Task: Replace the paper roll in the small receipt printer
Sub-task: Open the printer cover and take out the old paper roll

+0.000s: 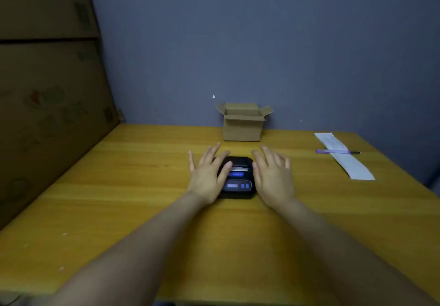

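Observation:
A small black receipt printer (238, 182) lies on the wooden table (119, 198), with blue-lit labels on its top and a strip of white paper (239, 168) showing at its slot. My left hand (207, 174) lies flat with spread fingers against the printer's left side, its thumb resting on the top near the paper. My right hand (272, 174) is spread flat just at the printer's right side, holding nothing.
An open cardboard box (242, 124) stands behind the printer against the blue-grey wall. A long white paper strip (345, 158) with a purple pen (333, 151) across it lies at the right. Large cardboard cartons (47, 91) stand along the left.

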